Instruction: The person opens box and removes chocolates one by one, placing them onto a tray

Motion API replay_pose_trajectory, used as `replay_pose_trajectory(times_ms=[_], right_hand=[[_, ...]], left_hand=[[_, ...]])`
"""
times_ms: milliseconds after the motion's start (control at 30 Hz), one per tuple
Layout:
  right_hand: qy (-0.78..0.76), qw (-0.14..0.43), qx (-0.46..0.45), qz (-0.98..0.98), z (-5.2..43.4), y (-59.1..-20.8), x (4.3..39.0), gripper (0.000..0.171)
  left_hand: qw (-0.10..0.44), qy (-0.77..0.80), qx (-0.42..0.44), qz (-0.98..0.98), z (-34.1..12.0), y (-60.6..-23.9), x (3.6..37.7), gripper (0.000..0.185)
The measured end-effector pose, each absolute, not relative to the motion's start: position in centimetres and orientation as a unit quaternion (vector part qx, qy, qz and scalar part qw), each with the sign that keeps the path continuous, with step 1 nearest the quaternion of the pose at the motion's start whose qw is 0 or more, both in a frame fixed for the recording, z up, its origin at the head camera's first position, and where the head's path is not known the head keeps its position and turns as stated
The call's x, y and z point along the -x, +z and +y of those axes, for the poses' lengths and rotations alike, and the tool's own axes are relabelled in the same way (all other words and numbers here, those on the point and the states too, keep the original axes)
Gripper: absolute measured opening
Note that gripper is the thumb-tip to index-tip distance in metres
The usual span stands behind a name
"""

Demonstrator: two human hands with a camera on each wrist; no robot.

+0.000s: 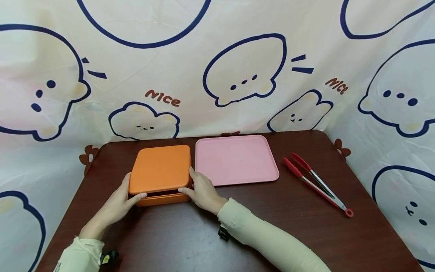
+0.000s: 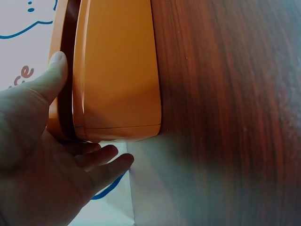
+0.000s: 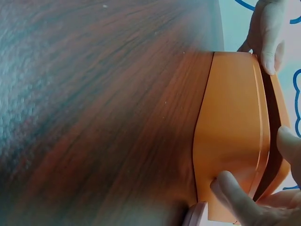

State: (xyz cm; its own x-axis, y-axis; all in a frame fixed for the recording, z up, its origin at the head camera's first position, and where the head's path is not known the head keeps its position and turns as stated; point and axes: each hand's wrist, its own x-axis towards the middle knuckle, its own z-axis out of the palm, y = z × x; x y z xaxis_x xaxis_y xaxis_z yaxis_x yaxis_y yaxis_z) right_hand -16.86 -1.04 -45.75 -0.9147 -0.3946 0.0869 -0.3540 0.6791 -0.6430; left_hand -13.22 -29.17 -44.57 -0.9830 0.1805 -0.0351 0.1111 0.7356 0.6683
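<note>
An orange lidded box (image 1: pixel 163 199) stands on the dark wood table. Its orange lid (image 1: pixel 161 168) is lifted along the near side, so a dark gap shows between lid and base. My left hand (image 1: pixel 117 202) holds the lid at its left near corner, thumb on the lid's front edge; the left wrist view shows its other fingers spread beside the end of the box (image 2: pixel 117 61). At the opposite corner, my right hand (image 1: pixel 205 192) holds the lid with its thumb at the front edge. One right fingertip (image 3: pixel 226 181) touches the base's side in the right wrist view.
Just right of the box lies a pink rectangular tray (image 1: pixel 234 160). Farther right, red-and-silver tongs (image 1: pixel 319 190) rest with their arms spread, tips pointing away from me. A printed cloth (image 1: pixel 238 117) hangs behind and along both sides of the table.
</note>
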Motion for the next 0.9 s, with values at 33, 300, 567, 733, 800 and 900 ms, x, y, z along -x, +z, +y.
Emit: replay_pose_trajectory(times_ms=[33,300,567,733,800,900], right_hand=[[-0.348,0.031,0.203,0.915,-1.0,-45.7,16.9,0.081],[-0.375,0.033,0.200,0.904,-0.9,-45.8,17.2,0.081],[-0.414,0.046,0.195,0.888,-0.8,-45.8,17.5,0.081],[-0.414,0.031,0.192,0.889,-0.6,-45.4,17.7,0.082],[-0.416,0.024,0.188,0.889,-0.6,-45.1,17.7,0.082],[-0.433,0.024,0.186,0.882,-0.5,-44.5,17.6,0.082]], left_hand=[[0.049,0.353,-0.077,0.931,-29.1,-44.5,13.2,0.094],[0.042,0.342,-0.062,0.937,-28.8,-43.6,13.4,0.102],[0.055,0.347,-0.051,0.935,-28.6,-43.7,13.7,0.103],[0.045,0.361,-0.048,0.930,-28.3,-43.6,13.7,0.104],[0.038,0.362,-0.044,0.930,-28.2,-43.4,13.6,0.104],[0.022,0.363,-0.038,0.931,-28.2,-43.2,13.4,0.104]])
